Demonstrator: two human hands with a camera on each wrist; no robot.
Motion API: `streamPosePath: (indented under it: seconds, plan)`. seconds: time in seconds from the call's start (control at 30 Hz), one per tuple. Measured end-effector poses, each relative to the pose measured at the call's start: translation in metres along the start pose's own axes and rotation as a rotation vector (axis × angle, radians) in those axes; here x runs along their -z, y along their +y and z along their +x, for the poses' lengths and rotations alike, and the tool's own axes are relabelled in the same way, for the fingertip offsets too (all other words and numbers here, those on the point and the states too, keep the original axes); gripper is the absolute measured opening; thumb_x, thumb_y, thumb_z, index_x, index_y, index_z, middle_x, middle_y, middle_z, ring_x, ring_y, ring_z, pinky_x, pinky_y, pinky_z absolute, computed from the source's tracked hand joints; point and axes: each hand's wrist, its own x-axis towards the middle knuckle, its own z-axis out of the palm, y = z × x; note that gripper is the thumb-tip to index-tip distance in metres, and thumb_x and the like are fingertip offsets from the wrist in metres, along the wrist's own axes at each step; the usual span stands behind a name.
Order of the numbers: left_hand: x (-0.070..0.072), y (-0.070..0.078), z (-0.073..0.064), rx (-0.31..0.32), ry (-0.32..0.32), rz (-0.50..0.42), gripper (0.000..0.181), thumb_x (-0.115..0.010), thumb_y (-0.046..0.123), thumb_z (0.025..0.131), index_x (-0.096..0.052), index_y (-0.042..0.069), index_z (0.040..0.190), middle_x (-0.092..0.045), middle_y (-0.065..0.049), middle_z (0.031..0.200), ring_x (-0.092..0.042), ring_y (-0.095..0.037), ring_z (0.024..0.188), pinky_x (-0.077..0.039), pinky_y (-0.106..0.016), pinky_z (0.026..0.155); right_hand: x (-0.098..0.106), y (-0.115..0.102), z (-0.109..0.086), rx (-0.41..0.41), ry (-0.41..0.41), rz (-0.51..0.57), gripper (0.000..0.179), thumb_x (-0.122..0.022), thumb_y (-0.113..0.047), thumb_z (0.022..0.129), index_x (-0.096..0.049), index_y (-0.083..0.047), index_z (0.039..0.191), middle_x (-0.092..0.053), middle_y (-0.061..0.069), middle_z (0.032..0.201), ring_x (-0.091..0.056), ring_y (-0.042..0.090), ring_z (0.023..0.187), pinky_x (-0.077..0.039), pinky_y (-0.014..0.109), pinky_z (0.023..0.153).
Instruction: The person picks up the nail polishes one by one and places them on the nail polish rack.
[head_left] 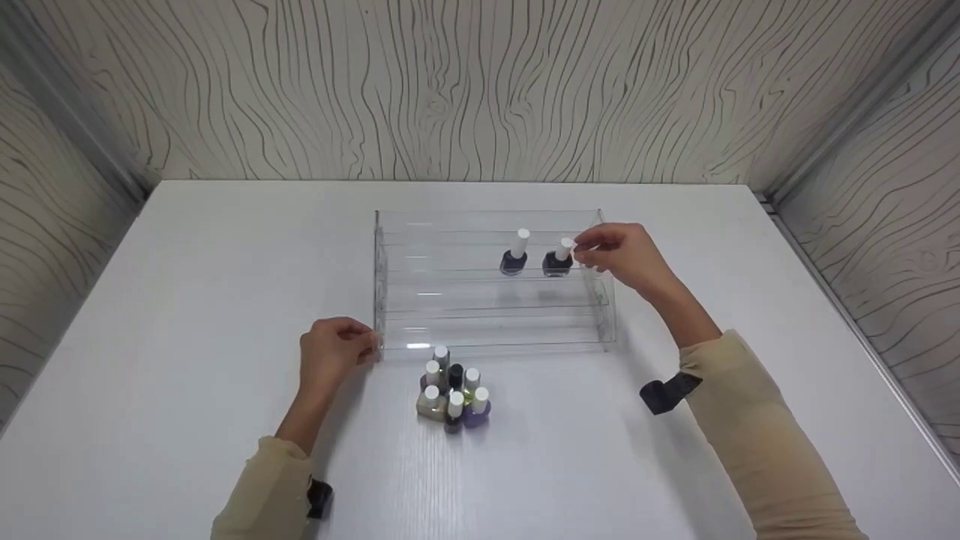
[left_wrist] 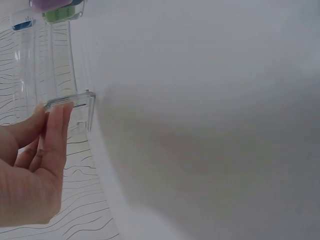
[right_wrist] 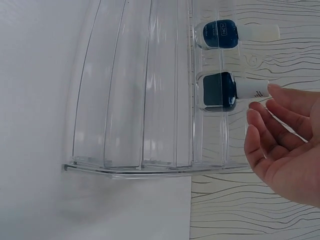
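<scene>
A clear acrylic tiered rack (head_left: 495, 349) stands on the table. My left hand (head_left: 337, 349) pinches its left side panel near the front corner; the left wrist view shows thumb and fingers (left_wrist: 56, 132) on either side of the clear edge. Two dark nail polish bottles with white caps stand on an upper tier toward the right: a left one (head_left: 514, 262) and a right one (head_left: 557, 264). My right hand (head_left: 626, 253) is beside the right bottle, one fingertip at its cap (right_wrist: 252, 89), the other fingers loosely bent and apart from it.
In front of the rack, left of centre, several nail polish bottles (head_left: 433, 407) stand in a tight cluster, mostly white-capped, one with a black cap (head_left: 456, 376). A wood-grain patterned wall (head_left: 450, 90) rises behind the white table (head_left: 225, 247).
</scene>
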Motion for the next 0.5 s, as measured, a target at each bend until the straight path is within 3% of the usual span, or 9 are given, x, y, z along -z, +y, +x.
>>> streamPosePath:
  seconds: [0.07,0.13,0.3,0.37,0.5]
  plan:
    - [0.002,0.003,-0.003,-0.009,-0.005,-0.003,0.005,-0.071,0.011,0.079,-0.068,0.007,0.078,-0.065,-0.004,0.070,-0.063,-0.013,0.060,-0.052,-0.021,0.052,0.001,-0.001,-0.003,0.001,-0.005,0.003,0.023,-0.063,-0.009,0.086,-0.063,0.001,0.107,-0.064,0.012,0.098,-0.059,0.015,0.080,-0.051,0.028,0.068]
    - [0.008,0.018,-0.011,0.002,-0.024,-0.028,0.004,-0.069,0.008,0.080,-0.068,0.003,0.080,-0.065,-0.008,0.072,-0.064,-0.016,0.061,-0.052,-0.020,0.051,0.001,-0.002,-0.006,0.011,-0.020,0.009,0.024,-0.063,-0.009,0.086,-0.063,0.002,0.106,-0.063,0.013,0.097,-0.060,0.015,0.080,-0.051,0.028,0.069]
    - [0.007,0.017,-0.010,0.007,-0.036,-0.058,0.006,-0.069,0.005,0.079,-0.067,0.000,0.082,-0.065,-0.010,0.072,-0.065,-0.016,0.062,-0.053,-0.022,0.053,-0.003,-0.005,-0.014,0.035,-0.067,0.031,0.026,-0.064,-0.012,0.085,-0.063,0.003,0.107,-0.063,0.013,0.098,-0.060,0.016,0.082,-0.050,0.028,0.072]
    - [0.005,0.010,-0.006,-0.001,-0.033,-0.047,0.005,-0.070,0.007,0.079,-0.067,0.002,0.081,-0.065,-0.008,0.071,-0.064,-0.014,0.061,-0.052,-0.018,0.050,-0.006,-0.006,-0.017,0.041,-0.087,0.051,0.027,-0.065,-0.012,0.085,-0.062,0.003,0.107,-0.063,0.014,0.099,-0.060,0.017,0.083,-0.050,0.027,0.073]
    - [0.015,0.032,-0.017,0.024,-0.053,-0.069,0.005,-0.068,0.003,0.080,-0.067,-0.002,0.082,-0.064,-0.012,0.073,-0.065,-0.018,0.062,-0.047,-0.014,0.044,-0.013,-0.008,-0.022,0.057,-0.126,0.084,0.025,-0.066,-0.010,0.083,-0.063,0.004,0.104,-0.064,0.014,0.098,-0.060,0.018,0.083,-0.051,0.025,0.072]
